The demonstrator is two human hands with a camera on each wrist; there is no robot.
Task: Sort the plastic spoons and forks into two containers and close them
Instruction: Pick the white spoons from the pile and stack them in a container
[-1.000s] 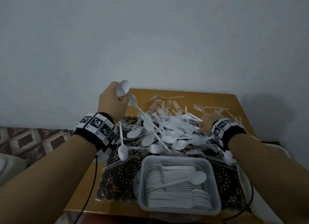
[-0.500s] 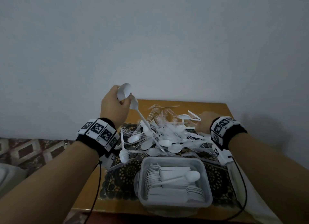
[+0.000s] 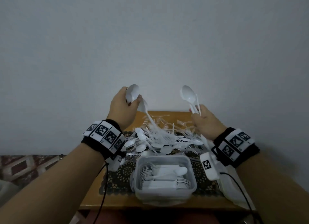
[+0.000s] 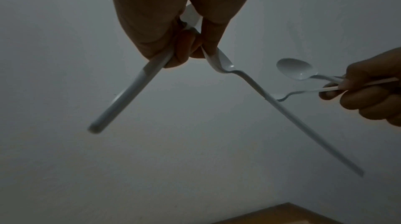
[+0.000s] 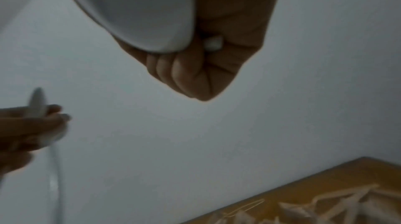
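My left hand is raised above the table and grips two white plastic spoons, one bowl up, one with its handle hanging toward the pile. My right hand is also lifted and holds a small bunch of white spoons by their handles, bowls up. In the left wrist view the left hand's spoons cross in front of the right hand's spoons. A heap of mixed spoons and forks lies on the table. In front of it stands a clear container with stacked spoons.
The small wooden table carries a dark lace mat under the pile and container. A white object lies at the table's right edge. A plain wall is close behind. A patterned cushion sits lower left.
My right hand has come up out of the pile holding spoons by their handles. My left hand has risen a little with its spoons.
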